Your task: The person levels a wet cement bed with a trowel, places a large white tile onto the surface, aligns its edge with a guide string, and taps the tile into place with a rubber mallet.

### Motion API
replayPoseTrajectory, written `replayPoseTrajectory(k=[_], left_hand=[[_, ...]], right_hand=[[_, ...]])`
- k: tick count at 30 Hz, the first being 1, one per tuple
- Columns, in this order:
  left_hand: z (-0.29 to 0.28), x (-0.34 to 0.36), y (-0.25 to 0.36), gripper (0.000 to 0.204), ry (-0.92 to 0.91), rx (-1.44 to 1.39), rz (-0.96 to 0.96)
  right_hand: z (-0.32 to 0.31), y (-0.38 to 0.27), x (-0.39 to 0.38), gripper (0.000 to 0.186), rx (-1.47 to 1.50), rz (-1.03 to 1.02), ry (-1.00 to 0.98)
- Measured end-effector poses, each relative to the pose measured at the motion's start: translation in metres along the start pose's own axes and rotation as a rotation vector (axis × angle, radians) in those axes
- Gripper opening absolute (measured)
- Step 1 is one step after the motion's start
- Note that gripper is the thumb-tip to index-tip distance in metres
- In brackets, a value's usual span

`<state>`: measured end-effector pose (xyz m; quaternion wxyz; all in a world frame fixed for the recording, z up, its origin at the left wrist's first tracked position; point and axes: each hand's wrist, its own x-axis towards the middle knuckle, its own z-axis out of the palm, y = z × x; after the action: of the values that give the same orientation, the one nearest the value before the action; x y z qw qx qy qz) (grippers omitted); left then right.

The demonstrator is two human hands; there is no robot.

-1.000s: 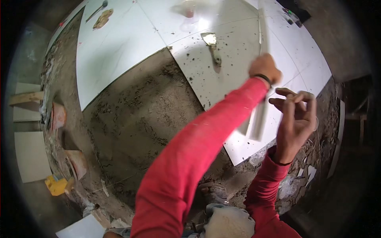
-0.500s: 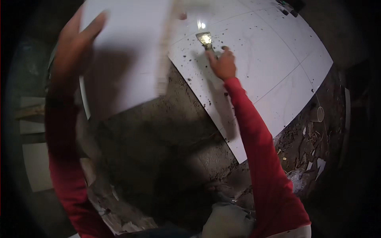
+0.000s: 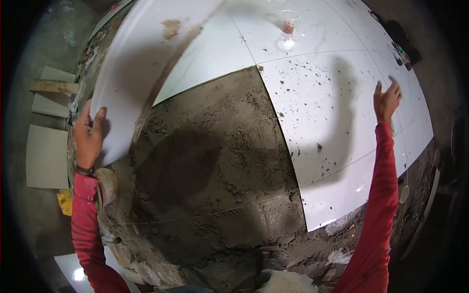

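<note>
Brown mortar bed [image 3: 239, 166] below, and over its left side tilts the white panel [image 3: 122, 68]! Left hand [image 3: 89, 139] clasps its edge; right hand [image 3: 387, 103] spread, empty, over speckled white tiles [image 3: 312, 110]. Two-handed support would steady it best.

The white panel [image 3: 124, 73] is cut off at the far edge and covers part of the floor tiles [image 3: 210, 58]; the left hand's fingers [image 3: 100, 118] are partly hidden behind it. The far-right black object [image 3: 408, 41] is too dark to identify. Red sleeves [image 3: 85, 215] leave view at the near edge.
</note>
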<state>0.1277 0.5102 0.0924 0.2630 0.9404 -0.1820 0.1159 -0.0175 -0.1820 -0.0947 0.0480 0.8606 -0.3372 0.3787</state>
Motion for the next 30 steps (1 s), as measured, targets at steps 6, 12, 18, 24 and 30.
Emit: replayPoseTrajectory(k=[6,12,18,24,30], left_hand=[[0.036,0.026,-0.007,0.034,0.004,0.219,0.119],[0.060,0.048,-0.014,0.044,-0.102,0.269,0.216],[0.095,0.067,-0.025,0.053,-0.273,-0.036,0.312],[0.124,0.093,-0.022,0.048,-0.252,0.197,0.352],[0.123,0.093,-0.024,0.049,-0.264,0.217,0.310]], right_hand=[[-0.061,-0.199,0.071,0.065,0.392,-0.718,0.235],[-0.051,-0.268,0.129,0.071,0.324,-0.949,0.055],[-0.010,-0.268,0.111,0.055,0.171,-0.540,-1.055],[0.016,-0.246,0.109,0.042,0.259,-0.568,-0.938],[0.048,-0.245,0.124,0.040,0.234,-0.829,-0.923]])
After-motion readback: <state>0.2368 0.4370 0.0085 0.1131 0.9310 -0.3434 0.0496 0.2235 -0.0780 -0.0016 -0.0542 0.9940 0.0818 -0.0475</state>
